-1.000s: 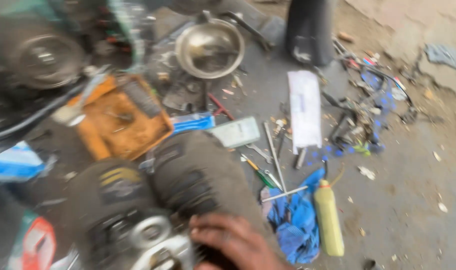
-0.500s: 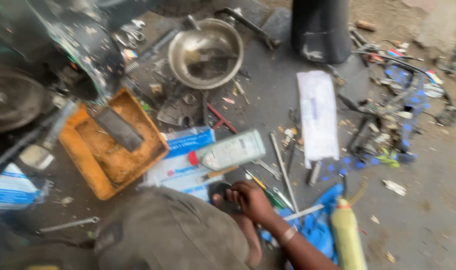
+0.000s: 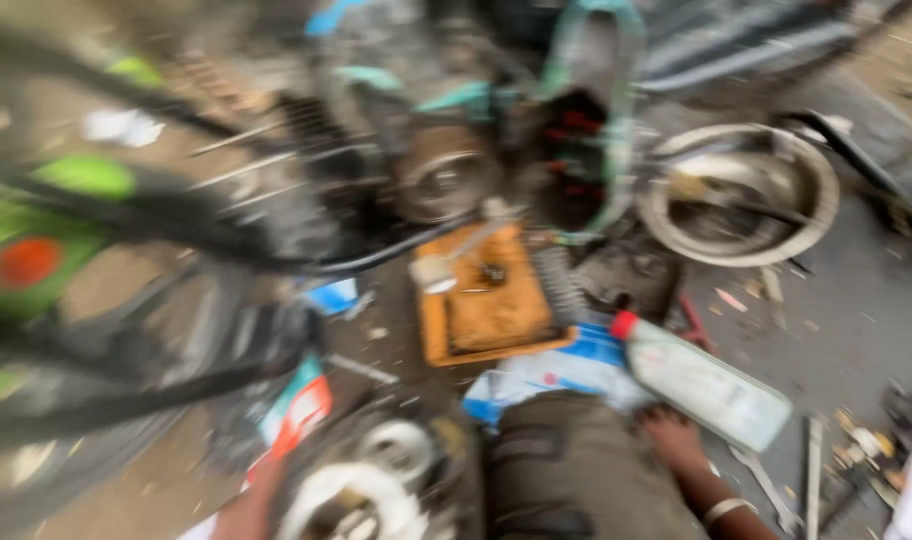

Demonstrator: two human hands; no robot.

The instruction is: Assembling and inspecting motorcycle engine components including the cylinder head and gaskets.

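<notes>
- Right hand: resting beside clear red-capped bottle; grip cannot be told.
- Left hand: hidden by blur.
- Orange tray, steel bowl: untouched, parts loose.

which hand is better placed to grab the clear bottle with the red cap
Right, probably. The right hand lies beside the bottle; the left hand is hard to make out in the blur at lower left.

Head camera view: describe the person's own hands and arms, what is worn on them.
The right hand is bare, with a light, thin bangle round the wrist and no sleeve showing. The left arm is only a blurred, sleeveless sliver at the bottom edge.
</notes>
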